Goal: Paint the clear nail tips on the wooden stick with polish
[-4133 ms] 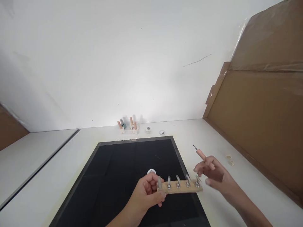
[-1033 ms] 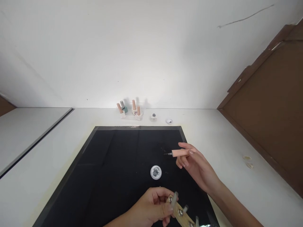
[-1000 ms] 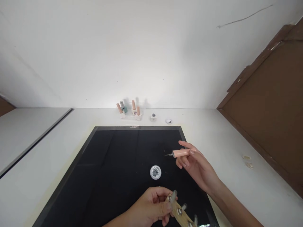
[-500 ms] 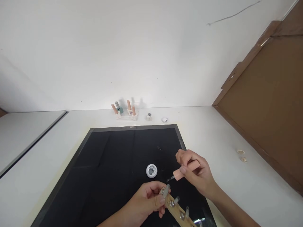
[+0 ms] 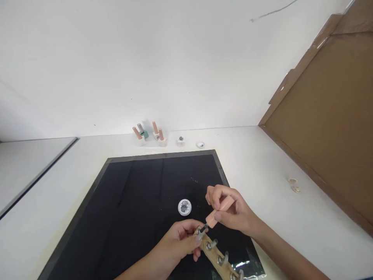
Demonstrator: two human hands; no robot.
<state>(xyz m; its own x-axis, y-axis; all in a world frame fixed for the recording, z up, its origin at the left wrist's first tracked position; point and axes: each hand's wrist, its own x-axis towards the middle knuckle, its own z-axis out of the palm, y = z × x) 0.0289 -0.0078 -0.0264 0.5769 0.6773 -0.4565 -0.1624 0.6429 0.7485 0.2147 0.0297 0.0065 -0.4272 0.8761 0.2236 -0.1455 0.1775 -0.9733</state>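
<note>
My left hand (image 5: pixel 183 242) is closed on the far end of a wooden nail-tip stand (image 5: pixel 213 261), thumb and fingers pinching beside the first tip. Several clear nail tips (image 5: pixel 226 257) rise from metal mounts along the wood. In my right hand (image 5: pixel 233 210) is the pink cap of a nail polish brush (image 5: pixel 220 210), gripped between thumb and fingers. Its dark bristles touch or nearly touch the nail tip (image 5: pixel 201 234) at my left fingers. Just beyond my left hand, a small round white pot (image 5: pixel 184 207) with silvery-grey contents sits on the black mat (image 5: pixel 140 194).
At the back by the wall stand several nail polish bottles (image 5: pixel 161 140), an uncapped bottle (image 5: pixel 181 141) and a small white lid (image 5: pixel 200 144). Two small round pieces (image 5: pixel 294 186) lie on the right of the white table. A brown cardboard panel (image 5: pixel 323 85) borders the right side.
My right hand has moved the brush left and down, bringing its bristles from above the stand to the nail tip. My left hand keeps its hold. The view has shifted slightly.
</note>
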